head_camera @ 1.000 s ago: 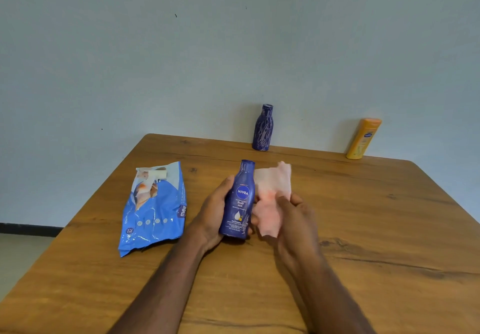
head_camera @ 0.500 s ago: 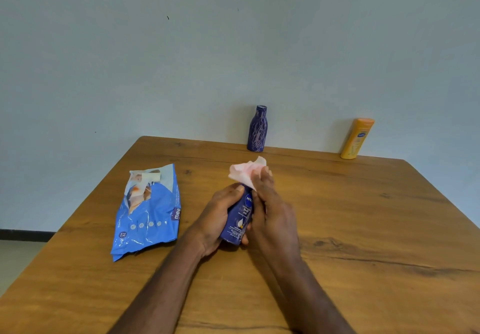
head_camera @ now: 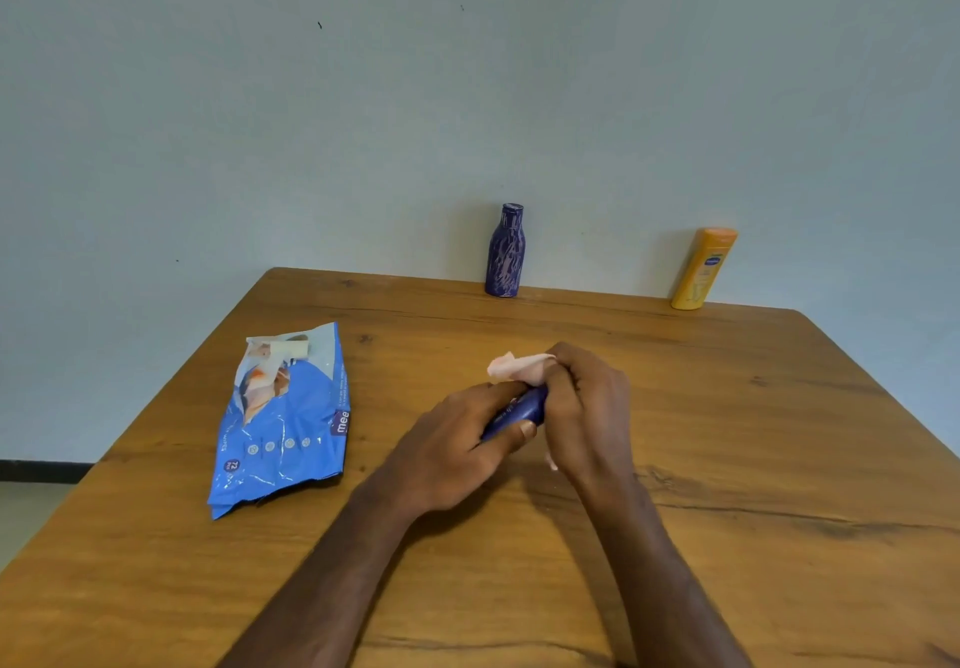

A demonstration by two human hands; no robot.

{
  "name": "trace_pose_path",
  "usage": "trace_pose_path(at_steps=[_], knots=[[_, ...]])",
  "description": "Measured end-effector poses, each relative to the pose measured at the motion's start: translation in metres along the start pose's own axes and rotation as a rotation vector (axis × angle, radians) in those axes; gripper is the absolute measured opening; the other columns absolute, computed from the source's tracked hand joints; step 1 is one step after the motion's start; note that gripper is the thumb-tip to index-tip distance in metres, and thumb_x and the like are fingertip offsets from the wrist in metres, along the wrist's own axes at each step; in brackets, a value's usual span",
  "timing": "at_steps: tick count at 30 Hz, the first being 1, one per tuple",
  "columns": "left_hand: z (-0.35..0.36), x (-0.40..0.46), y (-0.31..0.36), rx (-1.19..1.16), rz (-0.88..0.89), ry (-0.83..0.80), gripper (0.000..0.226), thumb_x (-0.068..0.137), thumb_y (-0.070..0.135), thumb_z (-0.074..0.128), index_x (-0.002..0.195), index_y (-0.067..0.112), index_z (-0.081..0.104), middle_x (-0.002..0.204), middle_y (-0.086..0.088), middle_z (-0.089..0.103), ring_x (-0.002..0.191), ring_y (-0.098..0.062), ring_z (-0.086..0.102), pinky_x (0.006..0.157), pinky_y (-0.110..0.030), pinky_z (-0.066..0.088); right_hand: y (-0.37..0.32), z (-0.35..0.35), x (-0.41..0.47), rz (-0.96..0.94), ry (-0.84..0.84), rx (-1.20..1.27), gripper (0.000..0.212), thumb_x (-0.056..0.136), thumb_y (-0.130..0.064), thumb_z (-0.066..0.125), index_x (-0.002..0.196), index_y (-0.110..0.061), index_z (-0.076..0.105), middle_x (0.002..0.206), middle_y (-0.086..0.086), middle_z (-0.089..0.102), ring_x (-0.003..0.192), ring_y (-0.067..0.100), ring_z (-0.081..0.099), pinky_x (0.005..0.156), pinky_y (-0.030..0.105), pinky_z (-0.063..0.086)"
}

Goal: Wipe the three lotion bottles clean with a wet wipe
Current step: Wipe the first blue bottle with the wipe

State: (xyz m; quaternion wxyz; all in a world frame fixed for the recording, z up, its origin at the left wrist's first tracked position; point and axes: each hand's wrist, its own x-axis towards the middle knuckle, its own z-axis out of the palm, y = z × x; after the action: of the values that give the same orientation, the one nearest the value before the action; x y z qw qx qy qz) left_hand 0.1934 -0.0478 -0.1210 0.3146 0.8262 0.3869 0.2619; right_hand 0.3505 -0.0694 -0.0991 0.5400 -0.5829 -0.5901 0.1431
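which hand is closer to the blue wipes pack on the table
The left. The left hand grips the dark blue bottle just right of the wipes pack, not touching it. The right hand, holding the wet wipe, lies beyond the bottle, farther away.

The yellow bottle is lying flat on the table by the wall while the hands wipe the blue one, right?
Not quite. In the head view the yellow bottle stands upright by the wall, not flat. The rest holds: the left hand holds the blue bottle while the right hand wipes it.
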Motion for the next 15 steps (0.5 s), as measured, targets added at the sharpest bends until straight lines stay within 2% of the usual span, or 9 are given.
trace_pose_path(at_steps=[2, 4, 7, 9, 10, 13, 15], knots=[[-0.002, -0.001, 0.001, -0.051, -0.042, -0.028, 0.049, 0.093, 0.062, 0.048, 0.135, 0.037, 0.051, 0.12, 0.015, 0.061, 0.103, -0.002, 0.059, 0.092, -0.04, 0.053, -0.004, -0.005, 0.002, 0.166, 0.001, 0.263, 0.029, 0.093, -0.012, 0.046, 0.069, -0.005, 0.061, 0.062, -0.009, 0.059, 0.061, 0.009, 0.054, 0.062, 0.026, 0.041], [-0.005, -0.001, 0.002, -0.083, -0.058, -0.045, 0.05, 0.09, 0.062, 0.049, 0.132, 0.034, 0.053, 0.117, 0.013, 0.061, 0.099, -0.004, 0.059, 0.089, -0.038, 0.054, -0.009, -0.01, 0.004, 0.387, 0.018, 0.428, 0.024, 0.097, -0.012, 0.047, 0.084, 0.0, 0.064, 0.077, 0.002, 0.06, 0.07, 0.015, 0.055, 0.068, 0.03, 0.044], [-0.004, -0.001, 0.004, -0.123, -0.025, -0.069, 0.044, 0.091, 0.057, 0.05, 0.126, 0.03, 0.056, 0.107, 0.01, 0.062, 0.088, -0.007, 0.06, 0.076, -0.029, 0.053, -0.01, -0.017, 0.007, 0.729, 0.057, 0.699, 0.015, 0.098, -0.011, 0.048, 0.095, -0.006, 0.062, 0.085, 0.007, 0.062, 0.073, 0.019, 0.057, 0.069, 0.032, 0.048], [-0.001, 0.0, 0.007, -0.139, -0.005, -0.082, 0.044, 0.091, 0.058, 0.049, 0.125, 0.03, 0.056, 0.106, 0.011, 0.061, 0.088, -0.007, 0.059, 0.074, -0.024, 0.049, -0.006, -0.018, 0.006, 0.844, 0.157, 0.77, 0.012, 0.1, -0.016, 0.05, 0.101, -0.01, 0.06, 0.093, 0.012, 0.064, 0.079, 0.021, 0.06, 0.072, 0.034, 0.05], [0.0, 0.001, 0.007, -0.139, 0.006, -0.062, 0.046, 0.09, 0.06, 0.049, 0.125, 0.031, 0.056, 0.106, 0.011, 0.061, 0.089, -0.007, 0.058, 0.075, -0.025, 0.049, -0.003, -0.019, 0.005, 0.783, 0.218, 0.673, 0.013, 0.102, -0.018, 0.05, 0.101, -0.013, 0.061, 0.095, 0.011, 0.066, 0.082, 0.021, 0.061, 0.073, 0.034, 0.051], [0.001, 0.004, 0.001, -0.081, 0.018, 0.093, 0.052, 0.089, 0.063, 0.05, 0.129, 0.03, 0.056, 0.109, 0.012, 0.061, 0.093, -0.008, 0.058, 0.083, -0.035, 0.053, 0.009, -0.02, -0.002, 0.303, 0.38, 0.13, 0.022, 0.104, -0.018, 0.049, 0.096, -0.015, 0.069, 0.086, -0.002, 0.067, 0.075, 0.007, 0.057, 0.066, 0.026, 0.043], [0.001, 0.003, -0.003, 0.037, 0.003, 0.182, 0.056, 0.088, 0.065, 0.051, 0.133, 0.031, 0.053, 0.113, 0.013, 0.059, 0.095, -0.005, 0.057, 0.084, -0.038, 0.054, 0.007, -0.019, -0.005, 0.089, 0.408, 0.052, 0.023, 0.104, -0.015, 0.049, 0.111, -0.013, 0.071, 0.097, -0.002, 0.07, 0.082, 0.004, 0.058, 0.072, 0.025, 0.044]])
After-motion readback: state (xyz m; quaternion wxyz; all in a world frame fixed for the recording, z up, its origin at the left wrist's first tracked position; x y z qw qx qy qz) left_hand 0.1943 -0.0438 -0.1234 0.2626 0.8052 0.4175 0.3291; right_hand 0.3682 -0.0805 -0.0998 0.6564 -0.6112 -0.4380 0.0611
